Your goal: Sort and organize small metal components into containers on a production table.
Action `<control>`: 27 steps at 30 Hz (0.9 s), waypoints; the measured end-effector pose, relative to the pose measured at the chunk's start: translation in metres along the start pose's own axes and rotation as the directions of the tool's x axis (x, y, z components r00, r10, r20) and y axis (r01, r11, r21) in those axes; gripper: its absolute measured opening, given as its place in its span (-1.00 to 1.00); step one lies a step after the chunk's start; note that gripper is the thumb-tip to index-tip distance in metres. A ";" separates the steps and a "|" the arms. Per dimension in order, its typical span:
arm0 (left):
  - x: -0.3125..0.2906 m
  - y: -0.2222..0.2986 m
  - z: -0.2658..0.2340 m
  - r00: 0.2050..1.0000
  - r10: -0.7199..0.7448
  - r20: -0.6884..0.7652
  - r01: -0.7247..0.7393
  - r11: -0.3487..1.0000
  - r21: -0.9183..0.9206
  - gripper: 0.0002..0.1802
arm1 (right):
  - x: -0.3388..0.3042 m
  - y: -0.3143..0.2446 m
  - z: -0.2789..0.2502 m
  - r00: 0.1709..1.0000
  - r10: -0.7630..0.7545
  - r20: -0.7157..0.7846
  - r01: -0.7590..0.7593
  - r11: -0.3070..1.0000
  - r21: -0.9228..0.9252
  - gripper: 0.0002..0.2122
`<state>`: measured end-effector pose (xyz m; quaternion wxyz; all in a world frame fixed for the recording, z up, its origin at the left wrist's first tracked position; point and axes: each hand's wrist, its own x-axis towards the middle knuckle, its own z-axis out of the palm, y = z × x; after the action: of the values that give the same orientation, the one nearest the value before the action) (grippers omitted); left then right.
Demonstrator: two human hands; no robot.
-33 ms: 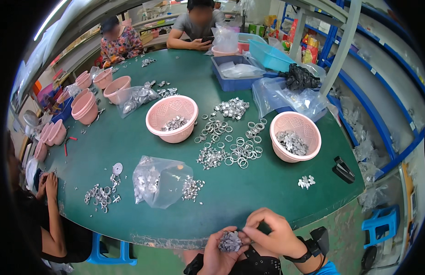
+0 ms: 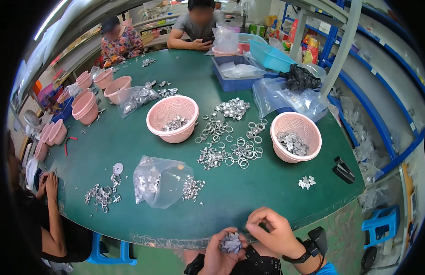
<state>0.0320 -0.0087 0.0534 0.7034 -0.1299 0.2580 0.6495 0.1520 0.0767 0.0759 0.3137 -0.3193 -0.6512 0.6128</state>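
Note:
At the table's near edge, my left hand (image 2: 217,256) is cupped around a heap of small flat silver-grey metal pieces (image 2: 231,243). Just to its right, my right hand (image 2: 273,231) has thumb and fingertips pressed together. Whatever they may pinch is too small to make out, and the two hands are apart. Similar flat pieces lie in a small pile (image 2: 306,182) on the table, ahead of my right hand. More fill the bottom of a pink basket (image 2: 280,120) beyond it. A clear plastic bag (image 2: 176,176) of such pieces rests ahead and to the left.
Metal rings (image 2: 243,153) and small metal parts (image 2: 211,156) lie mid-table near a second pink basket (image 2: 163,112). A black stapler (image 2: 343,170) sits at the right edge. A blue tray (image 2: 237,82) stands farther back. Several people sit around the green table (image 2: 231,190).
My right hand has shifted slightly right, away from my left hand. The fingers of my left hand have curled a little more around the metal pieces. The table's contents look the same.

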 end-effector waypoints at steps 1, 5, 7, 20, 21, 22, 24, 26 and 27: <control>0.008 -0.001 -0.008 1.000 -0.008 0.005 0.008 1.000 0.003 -0.79 | -0.003 0.008 0.002 1.000 -0.001 -0.009 0.001 1.000 -0.004 -0.91; 0.008 -0.002 -0.012 0.949 0.035 0.312 -0.066 0.994 0.091 -0.80 | -0.014 0.026 0.023 0.973 0.229 -0.033 -0.167 0.792 0.587 -0.84; 0.007 -0.007 -0.004 0.968 0.166 0.186 -0.215 0.933 0.288 -0.82 | -0.015 0.020 0.031 0.846 0.507 0.164 -0.390 0.379 0.839 -0.84; 0.001 -0.016 0.024 0.276 0.259 0.926 -0.756 -0.536 0.376 -0.81 | -0.031 0.019 0.044 0.718 0.692 0.073 0.328 -0.429 0.842 -0.64; -0.001 -0.015 0.025 0.247 0.264 0.932 -0.772 -0.527 0.354 -0.81 | -0.038 0.053 0.035 0.873 0.481 -0.081 0.027 0.117 0.993 -0.66; -0.003 -0.012 0.019 0.255 0.310 0.916 -0.795 -0.472 0.381 -0.76 | -0.031 0.055 0.037 0.981 0.193 -0.037 -0.107 0.680 0.725 -0.67; -0.007 -0.003 0.009 0.263 0.422 0.868 -0.794 -0.416 0.443 -0.76 | -0.019 0.054 0.035 0.903 0.429 -0.022 -0.153 0.370 0.917 -0.77; -0.009 0.013 0.001 0.232 0.584 0.778 -0.798 -0.344 0.496 -0.78 | 0.001 0.032 0.035 0.749 0.649 0.134 -0.122 -0.063 0.990 -0.87; -0.011 0.021 -0.007 0.223 0.631 0.743 -0.755 -0.370 0.541 -0.79 | 0.008 0.018 0.036 0.746 0.641 0.183 -0.177 -0.075 0.981 -0.87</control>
<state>0.0102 -0.0190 0.0571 0.0752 0.5096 0.5406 0.6651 0.1186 0.0626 0.0564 0.3412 -0.3112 0.1327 0.8770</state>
